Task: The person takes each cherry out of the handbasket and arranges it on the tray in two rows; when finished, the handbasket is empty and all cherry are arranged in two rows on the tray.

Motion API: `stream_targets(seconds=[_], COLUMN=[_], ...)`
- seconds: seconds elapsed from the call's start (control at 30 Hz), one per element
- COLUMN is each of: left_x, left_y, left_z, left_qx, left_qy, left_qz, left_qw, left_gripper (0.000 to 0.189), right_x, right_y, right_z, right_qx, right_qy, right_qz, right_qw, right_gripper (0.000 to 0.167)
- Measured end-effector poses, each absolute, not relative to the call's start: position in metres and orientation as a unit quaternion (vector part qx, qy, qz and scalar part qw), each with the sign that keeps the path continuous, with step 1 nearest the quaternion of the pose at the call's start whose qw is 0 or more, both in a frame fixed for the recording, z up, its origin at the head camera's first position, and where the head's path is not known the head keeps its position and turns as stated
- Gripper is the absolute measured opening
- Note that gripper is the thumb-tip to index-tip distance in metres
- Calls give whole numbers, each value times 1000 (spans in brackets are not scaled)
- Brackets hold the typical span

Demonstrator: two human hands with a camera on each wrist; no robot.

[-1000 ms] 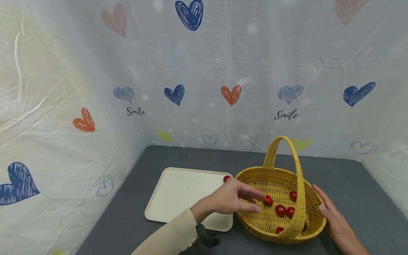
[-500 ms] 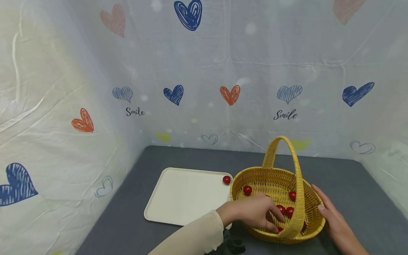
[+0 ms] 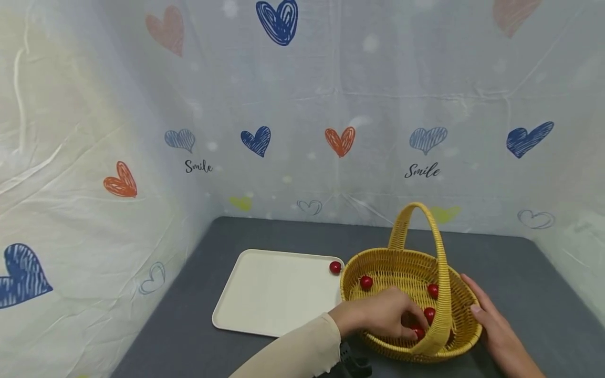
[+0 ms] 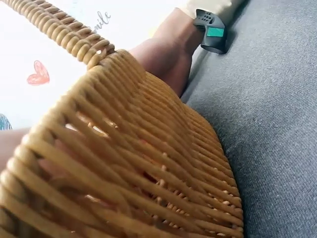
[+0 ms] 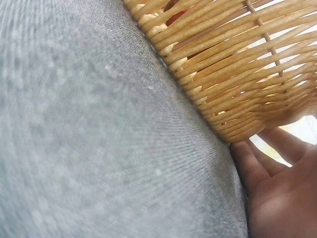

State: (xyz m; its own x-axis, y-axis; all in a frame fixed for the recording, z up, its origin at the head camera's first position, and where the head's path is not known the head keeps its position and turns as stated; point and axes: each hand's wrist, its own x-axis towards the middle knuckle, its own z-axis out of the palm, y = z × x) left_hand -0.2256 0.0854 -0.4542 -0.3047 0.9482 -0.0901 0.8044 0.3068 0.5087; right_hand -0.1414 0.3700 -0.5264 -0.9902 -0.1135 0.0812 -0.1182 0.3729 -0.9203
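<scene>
A yellow wicker basket (image 3: 378, 257) with a tall handle stands on the right of the table, several red cherries inside. My left hand (image 3: 389, 315) reaches into its front part, thumb and fingers pinching a cherry (image 3: 418, 333) near the bottom. Another cherry (image 3: 429, 315) lies close to those fingertips, and one more (image 3: 366, 282) sits at the basket's left side. My right hand (image 3: 496, 328) rests against the basket's right outer side. In the right wrist view its fingers (image 5: 252, 166) lie straight along the wicker. The basket wall hides my left fingers in the left wrist view.
Left of the basket lies a flat cream tray (image 3: 274, 294) with a single cherry (image 3: 335, 268) at its far right corner. Both stand on a dark grey tabletop (image 3: 189, 315). A white curtain (image 3: 293, 105) printed with hearts hangs behind and to the left.
My left hand has moved right, from the basket's left rim down into its front part, and its fingers have closed on a cherry. The right hand stays at the basket's side.
</scene>
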Motion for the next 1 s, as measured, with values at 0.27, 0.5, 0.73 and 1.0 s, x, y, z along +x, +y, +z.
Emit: stream_targets(seconds=[0.27, 0.5, 0.73, 1.0], left_x=[-226, -224, -225, -226], left_y=[88, 88, 85, 86], left_z=[-456, -456, -457, -457], left_qx=[559, 540, 560, 529], left_qy=[814, 826, 809, 831], left_qz=[130, 144, 153, 160], left_qw=[91, 75, 98, 64], left_gripper=[16, 16, 23, 13], right_x=[-140, -139, -138, -137], right_y=[368, 367, 367, 366], right_z=[-526, -525, -525, -524], right_qx=[84, 77, 74, 75], right_qy=[-829, -832, -836, -836], right_qz=[553, 550, 544, 543], right_qw=[17, 16, 19, 23], right_gripper=[59, 59, 59, 59])
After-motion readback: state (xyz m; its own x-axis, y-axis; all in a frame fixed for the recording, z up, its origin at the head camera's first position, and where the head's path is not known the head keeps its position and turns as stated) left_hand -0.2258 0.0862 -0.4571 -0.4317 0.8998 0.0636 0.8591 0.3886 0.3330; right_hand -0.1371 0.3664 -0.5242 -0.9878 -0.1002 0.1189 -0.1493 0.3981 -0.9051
